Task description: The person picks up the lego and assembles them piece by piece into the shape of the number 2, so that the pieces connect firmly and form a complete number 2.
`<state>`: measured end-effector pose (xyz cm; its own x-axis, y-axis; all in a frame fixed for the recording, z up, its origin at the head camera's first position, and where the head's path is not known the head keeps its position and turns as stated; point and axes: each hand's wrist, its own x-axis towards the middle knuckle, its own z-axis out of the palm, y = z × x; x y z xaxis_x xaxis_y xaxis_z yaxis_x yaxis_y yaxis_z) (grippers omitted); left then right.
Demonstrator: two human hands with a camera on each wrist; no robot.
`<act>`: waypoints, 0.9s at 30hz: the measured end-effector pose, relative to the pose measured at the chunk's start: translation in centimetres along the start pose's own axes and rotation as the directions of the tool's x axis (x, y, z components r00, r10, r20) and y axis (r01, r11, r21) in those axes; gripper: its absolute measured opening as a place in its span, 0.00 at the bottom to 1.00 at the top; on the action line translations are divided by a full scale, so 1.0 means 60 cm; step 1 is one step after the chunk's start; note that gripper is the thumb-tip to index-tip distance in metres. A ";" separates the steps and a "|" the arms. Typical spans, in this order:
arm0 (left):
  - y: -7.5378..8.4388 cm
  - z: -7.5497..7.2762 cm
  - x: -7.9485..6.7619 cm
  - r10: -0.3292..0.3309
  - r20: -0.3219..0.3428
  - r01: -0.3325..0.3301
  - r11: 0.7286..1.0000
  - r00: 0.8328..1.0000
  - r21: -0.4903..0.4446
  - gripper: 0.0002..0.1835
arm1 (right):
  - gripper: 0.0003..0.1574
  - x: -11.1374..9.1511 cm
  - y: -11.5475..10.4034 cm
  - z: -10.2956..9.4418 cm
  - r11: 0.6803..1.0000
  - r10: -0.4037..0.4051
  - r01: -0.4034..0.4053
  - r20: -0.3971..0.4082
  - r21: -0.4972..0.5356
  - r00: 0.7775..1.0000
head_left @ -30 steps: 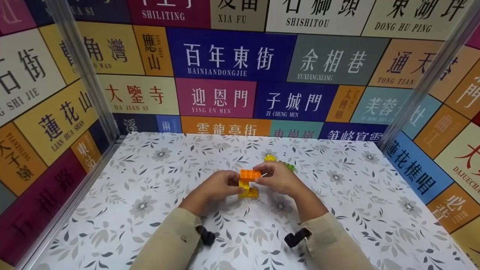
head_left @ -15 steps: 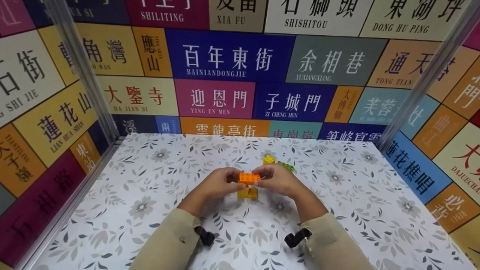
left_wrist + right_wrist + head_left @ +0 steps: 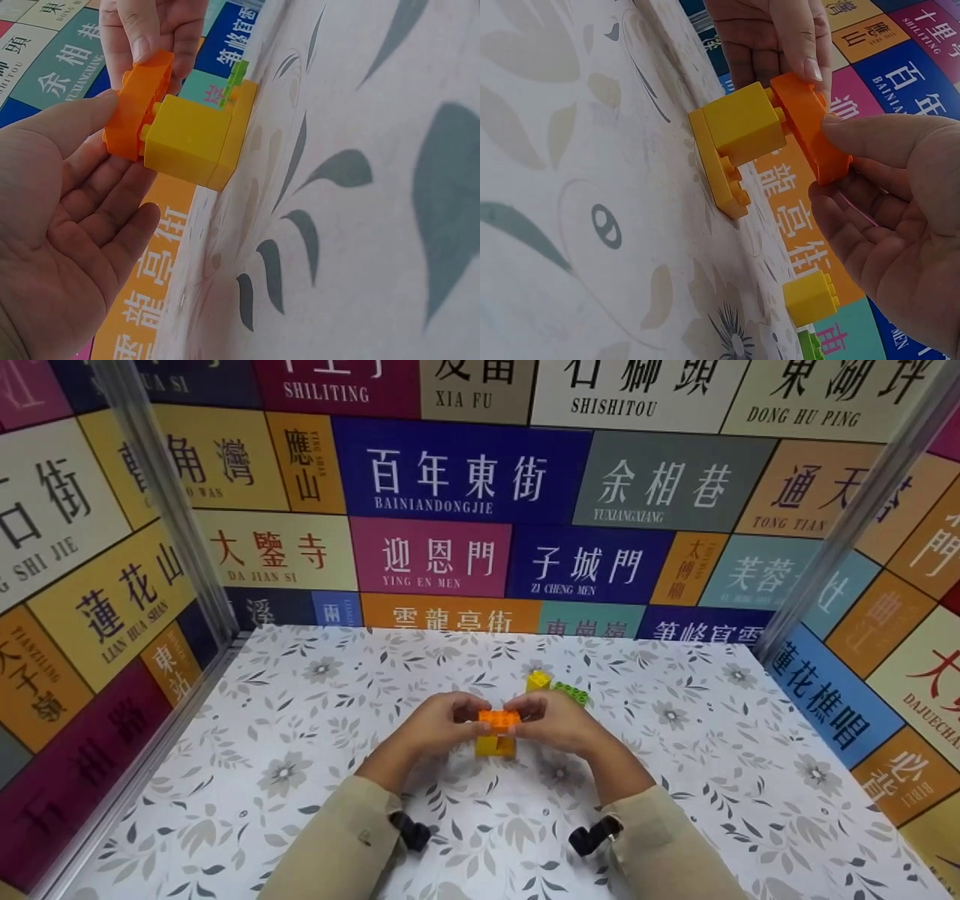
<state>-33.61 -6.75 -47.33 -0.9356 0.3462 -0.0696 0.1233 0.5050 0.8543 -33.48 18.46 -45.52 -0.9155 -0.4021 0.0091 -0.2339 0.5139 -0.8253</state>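
Observation:
An orange toy building brick (image 3: 499, 721) lies across the top of a yellow brick (image 3: 187, 139). My left hand (image 3: 441, 726) pinches its left end between thumb and fingers, while my right hand (image 3: 556, 721) pinches the right end. Both wrist views show the orange brick slightly tilted, with yellow studs visible in a narrow gap below it. Under the yellow brick is a thinner, darker yellow brick (image 3: 718, 166), flat on the table, whose bare studs stick out to the right.
Behind my right hand stand another yellow brick (image 3: 538, 681) and a low green brick (image 3: 573, 694). The table (image 3: 300, 825) has a leaf-and-flower cover. Panels with printed lettering (image 3: 457, 472) rise at the back and both sides.
Both hands have lowered the orange brick onto the yellow brick. My right fingers have come closer in around its end, and more of the green brick shows.

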 end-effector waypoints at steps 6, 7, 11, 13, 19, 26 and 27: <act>-0.002 0.000 0.000 0.026 -0.004 -0.026 1.000 1.000 0.017 0.19 | 0.21 0.002 0.003 0.001 1.000 0.000 0.000 0.014 -0.003 1.000; -0.002 0.000 -0.001 0.026 -0.005 -0.026 1.000 1.000 0.015 0.19 | 0.21 0.002 0.003 0.001 1.000 0.002 -0.002 0.017 -0.003 1.000; -0.001 0.000 -0.002 0.019 -0.006 -0.019 1.000 1.000 0.006 0.17 | 0.21 0.002 0.003 0.002 1.000 0.009 -0.009 0.021 0.007 1.000; 0.001 0.000 -0.003 0.002 -0.004 -0.002 1.000 1.000 0.007 0.15 | 0.21 0.002 0.003 0.002 1.000 0.012 -0.012 0.020 0.007 1.000; 0.005 0.001 -0.002 -0.035 -0.009 0.035 0.999 0.999 0.019 0.15 | 0.20 0.001 0.005 0.002 1.000 -0.002 0.002 0.013 -0.008 1.000; -0.001 0.004 -0.002 0.032 -0.028 -0.031 0.999 0.999 0.032 0.15 | 0.20 0.000 0.005 0.003 1.000 0.004 -0.004 0.007 -0.024 1.000; -0.002 0.004 -0.002 0.032 -0.028 -0.031 0.999 0.999 0.033 0.15 | 0.20 0.000 0.005 0.003 1.000 0.006 -0.006 0.006 -0.024 1.000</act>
<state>-33.42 -6.64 -47.55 -0.9400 0.3400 -0.0281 0.1630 0.5201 0.8384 -33.46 18.48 -45.86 -0.9149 -0.4038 0.0003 -0.2360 0.5343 -0.8117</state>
